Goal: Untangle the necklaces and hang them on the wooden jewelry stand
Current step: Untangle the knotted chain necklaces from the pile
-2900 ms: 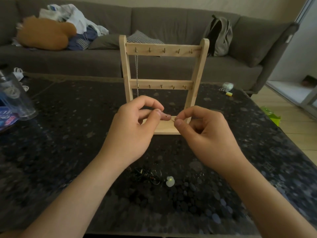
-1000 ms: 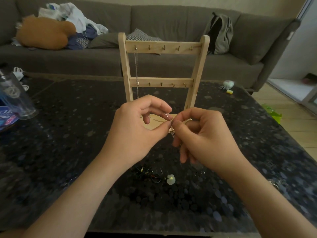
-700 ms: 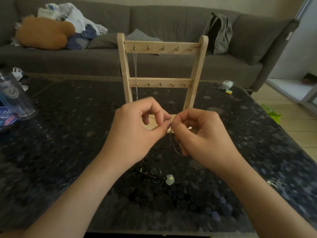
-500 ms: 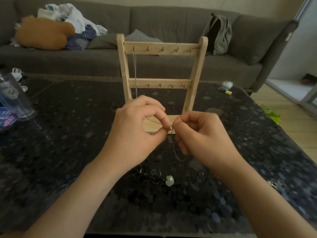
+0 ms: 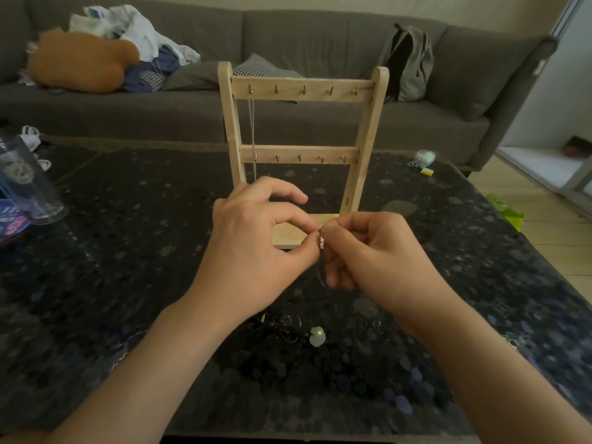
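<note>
1. Head view: both bare hands are up over the dark speckled worktop (image 5: 128, 257), meeting just in front of the base of the wooden jewelry stand (image 5: 304, 91)
2. Left hand (image 5: 256, 254): fingers (image 5: 298, 221) closed in a thumb-and-index pinch on the top end of a thin chain (image 5: 321, 270); the other fingers arch loosely above and hold nothing
3. Right hand (image 5: 378, 257): thumb and index pinch the same thin chain right beside the left pinch, tips of the two hands touching or nearly so; the remaining fingers are curled in toward the palm
4. A small pale clasp-like bit shows between the two pinches; the thin chain drops from there as a short dark loop alongside the right hand's curled fingers, lower end hidden behind them
5. Stand is upright mid-worktop, with two crossbars and a row of small hooks on each; a silver chain (image 5: 252, 129) hangs from the leftmost top hook, straight down past the lower bar, bottom hidden behind the left hand
6. Tangle of necklaces (image 5: 282, 328) lies on the worktop below the hands, nearer the person; a pale round bead (image 5: 317, 336) is just right of it, cannot tell whether attached, detail blurred
7. Clear plastic container (image 5: 25, 184) at the left edge; a small white item (image 5: 424, 158) near the far right corner
8. Behind the worktop: grey sofa (image 5: 320, 36) with an orange plush (image 5: 77, 62), a heap of clothes (image 5: 137, 30), a checked cushion (image 5: 266, 70) and a grey backpack (image 5: 407, 65)
</note>
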`<action>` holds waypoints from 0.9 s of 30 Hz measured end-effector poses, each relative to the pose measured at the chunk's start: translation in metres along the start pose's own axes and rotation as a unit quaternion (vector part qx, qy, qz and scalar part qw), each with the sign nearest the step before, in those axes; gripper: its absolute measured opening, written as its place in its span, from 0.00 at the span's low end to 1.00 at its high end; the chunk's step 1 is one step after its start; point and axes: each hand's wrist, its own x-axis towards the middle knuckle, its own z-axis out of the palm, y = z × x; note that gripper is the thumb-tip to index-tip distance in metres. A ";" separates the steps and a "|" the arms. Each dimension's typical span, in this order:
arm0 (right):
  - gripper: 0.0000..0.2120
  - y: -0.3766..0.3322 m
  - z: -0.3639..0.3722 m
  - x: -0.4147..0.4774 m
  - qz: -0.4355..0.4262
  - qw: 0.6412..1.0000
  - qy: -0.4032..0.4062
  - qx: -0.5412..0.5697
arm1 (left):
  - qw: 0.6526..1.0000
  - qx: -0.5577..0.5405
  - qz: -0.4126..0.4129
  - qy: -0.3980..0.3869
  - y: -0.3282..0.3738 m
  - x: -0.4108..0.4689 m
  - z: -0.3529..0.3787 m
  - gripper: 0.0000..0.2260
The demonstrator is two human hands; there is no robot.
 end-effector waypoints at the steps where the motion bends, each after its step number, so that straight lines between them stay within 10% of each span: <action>1: 0.13 0.000 0.000 0.000 0.002 1.000 0.000 0.007 | 1.000 0.005 0.007 0.001 0.000 0.000 0.000 0.05; 27: 0.14 0.006 -0.003 0.002 -0.029 0.997 -0.055 0.040 | 0.992 0.056 0.111 0.014 -0.005 -0.003 0.004 0.05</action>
